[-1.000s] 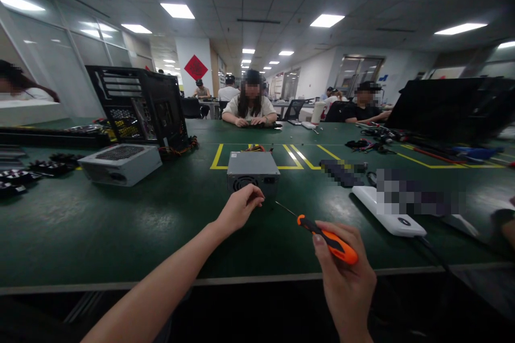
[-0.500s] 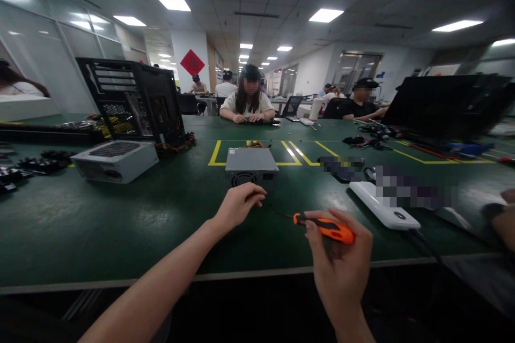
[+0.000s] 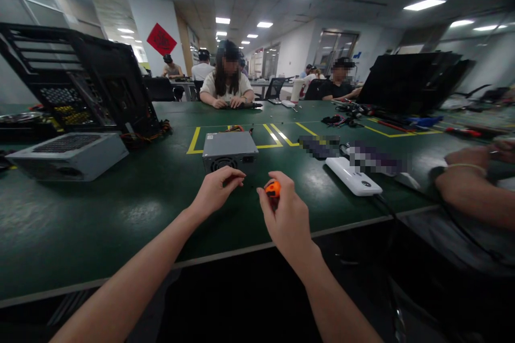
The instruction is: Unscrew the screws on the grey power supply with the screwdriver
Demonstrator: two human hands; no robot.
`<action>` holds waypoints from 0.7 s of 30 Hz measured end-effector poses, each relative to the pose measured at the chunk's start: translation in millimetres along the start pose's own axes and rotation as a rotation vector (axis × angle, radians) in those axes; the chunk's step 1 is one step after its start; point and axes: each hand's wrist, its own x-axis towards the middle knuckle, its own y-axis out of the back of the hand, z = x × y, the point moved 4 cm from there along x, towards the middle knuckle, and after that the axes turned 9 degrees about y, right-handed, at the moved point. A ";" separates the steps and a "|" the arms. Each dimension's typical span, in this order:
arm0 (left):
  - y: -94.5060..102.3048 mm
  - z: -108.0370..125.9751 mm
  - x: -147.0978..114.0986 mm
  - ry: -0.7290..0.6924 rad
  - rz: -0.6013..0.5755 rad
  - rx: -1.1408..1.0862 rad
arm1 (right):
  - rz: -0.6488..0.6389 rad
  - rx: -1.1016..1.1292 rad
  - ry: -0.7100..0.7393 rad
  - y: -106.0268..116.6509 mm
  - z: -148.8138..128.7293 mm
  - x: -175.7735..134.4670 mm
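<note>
My right hand is wrapped round a screwdriver. Its orange and black handle shows between thumb and forefinger, while the shaft cannot be made out. To the left, my left hand hovers over the green table with thumb and fingertips drawn together; anything between them is too small to see. Just beyond that hand sits a grey power supply unit, its fan grille and socket side facing me and partly covered by my fingers. The two hands are close together but apart.
A second power supply and an open black computer case stand on the left. To the right lie a white power bank with a cable and a blurred-out item. A co-worker's arm rests at the right edge; another person sits opposite.
My right hand has moved left and away from me toward my left hand, turning the screwdriver so its handle points more toward me. The view has shifted right and down.
</note>
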 end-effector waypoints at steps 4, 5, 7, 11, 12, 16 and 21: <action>-1.8 1.9 -1.0 0.032 -0.034 -0.024 | -0.032 -0.065 -0.027 -3.4 0.9 2.3; -2.0 2.2 -1.1 0.032 -0.038 -0.020 | -0.022 -0.067 -0.032 -2.8 0.9 2.7; -1.9 2.3 -1.0 0.023 -0.035 -0.002 | 0.013 -0.045 -0.036 -0.4 0.6 3.1; -2.1 2.5 -1.9 -0.039 -0.032 0.054 | 0.124 0.070 -0.032 6.6 -0.4 2.6; -2.3 3.5 -2.7 -0.066 -0.033 0.076 | 0.157 0.106 -0.024 8.3 -0.9 2.2; -2.1 10.6 -7.1 -0.141 -0.032 0.112 | 0.298 0.210 0.030 15.6 -3.8 -0.3; -1.7 17.8 -10.5 -0.221 -0.004 0.153 | 0.363 0.226 0.037 20.9 -4.5 -2.7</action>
